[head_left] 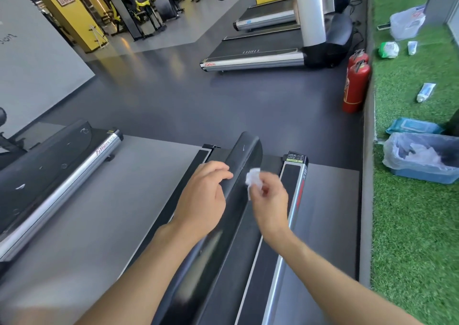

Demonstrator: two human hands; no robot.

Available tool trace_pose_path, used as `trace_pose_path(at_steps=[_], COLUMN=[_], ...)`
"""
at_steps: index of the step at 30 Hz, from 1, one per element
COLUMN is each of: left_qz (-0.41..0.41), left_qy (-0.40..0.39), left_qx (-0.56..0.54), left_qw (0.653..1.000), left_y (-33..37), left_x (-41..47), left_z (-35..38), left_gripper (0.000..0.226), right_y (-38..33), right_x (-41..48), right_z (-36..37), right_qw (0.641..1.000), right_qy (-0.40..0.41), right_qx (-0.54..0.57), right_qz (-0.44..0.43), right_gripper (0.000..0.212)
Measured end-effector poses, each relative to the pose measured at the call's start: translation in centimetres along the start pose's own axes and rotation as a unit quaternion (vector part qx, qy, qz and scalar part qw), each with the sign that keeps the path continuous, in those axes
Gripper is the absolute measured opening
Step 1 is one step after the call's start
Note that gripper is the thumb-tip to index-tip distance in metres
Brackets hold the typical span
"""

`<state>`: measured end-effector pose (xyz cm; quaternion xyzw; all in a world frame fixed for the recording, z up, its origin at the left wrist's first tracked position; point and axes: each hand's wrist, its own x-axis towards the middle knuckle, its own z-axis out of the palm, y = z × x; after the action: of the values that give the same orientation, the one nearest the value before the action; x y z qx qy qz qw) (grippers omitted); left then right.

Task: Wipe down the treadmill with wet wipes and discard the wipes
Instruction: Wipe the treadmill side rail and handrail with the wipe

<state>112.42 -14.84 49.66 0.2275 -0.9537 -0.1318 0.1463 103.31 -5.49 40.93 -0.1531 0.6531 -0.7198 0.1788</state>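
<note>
- A person stands on a treadmill [294,188] in a gym. Both arms reach from the bottom of the frame toward its black handrail [244,155] at lower centre.
- The right hand [269,200] pinches a crumpled white wet wipe [253,179] between thumb and fingertips. It holds the wipe just beside the rail's right edge; whether the wipe touches the rail cannot be told.
- The left hand [205,195] lies over the same rail with its fingers loosely bent and nothing in it. Whether it rests on the rail is not clear. The two hands are near each other but apart.
- The step in hand looks like the end of a pass along the rail. The wipe is balled up rather than spread flat, which suggests it may be spent.
- A blue bin [422,176] lined with clear plastic stands on the artificial grass [409,225] at the right edge of the frame, with pale crumpled material already inside. A blue pack of wipes [413,125] lies just behind it.
- If the wipe is finished, the next move calls for a turn and a reach to the right, well away from the rail, to drop it in the bin. A fresh sheet from the pack would then do for the surfaces still to be cleaned.
- Two red fire extinguishers [355,83] stand by the grass border at centre right.
</note>
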Motion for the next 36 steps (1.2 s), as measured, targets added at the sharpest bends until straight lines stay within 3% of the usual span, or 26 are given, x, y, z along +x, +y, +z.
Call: trace_pose_path(at_steps=[3,8,10,14,20,25,28,30,36], left_qz=[0.008,0.028,0.035,0.046,0.026,0.024,0.015,0.003,-0.020], left_qy=[0.001,0.007,0.003,0.001,0.019,0.004,-0.003,-0.016,-0.019], left_qx=[-0.004,0.002,0.003,-0.016,-0.029,-0.037,-0.031,-0.031,-0.039], left_qw=[1.000,1.000,0.999,0.999,0.999,0.999,0.999,0.999,0.999], left_y=[0.2,-0.4,-1.0,-2.3,-3.7,-4.1,-4.0,-3.9,-4.0], left_x=[-1.3,-5.9,-8.3,-13.5,-21.3,-24.1,-24.9,-25.4,-26.2], left_z=[-0.7,-2.4,-3.5,-5.7,-8.0,-9.2,-9.6,-9.9,-10.5], left_gripper=[0.048,0.044,0.044,0.047,0.048,0.050,0.054,0.056,0.055], right_y=[0.1,-1.0,-1.7,-2.2,-3.6,-2.9,-3.2,-2.9,0.6], right_x=[-5.7,-4.4,-7.8,-16.7,-19.9,-27.6,-24.5,-25.1,-33.3], right_z=[-0.4,0.7,1.4,2.7,4.8,5.0,5.4,5.9,5.0], right_qw=[0.994,1.000,0.999,0.982,0.992,0.980,0.994,0.993,0.947], right_qy=[-0.083,-0.001,-0.011,-0.106,-0.001,-0.100,-0.004,0.019,-0.153], right_qx=[-0.025,0.022,0.001,-0.047,-0.067,-0.070,-0.061,-0.074,-0.139], right_qz=[-0.069,-0.004,-0.053,-0.150,-0.102,-0.160,-0.090,-0.087,-0.248], right_gripper=[0.038,0.030,0.037,0.043,0.039,0.038,0.039,0.043,0.044])
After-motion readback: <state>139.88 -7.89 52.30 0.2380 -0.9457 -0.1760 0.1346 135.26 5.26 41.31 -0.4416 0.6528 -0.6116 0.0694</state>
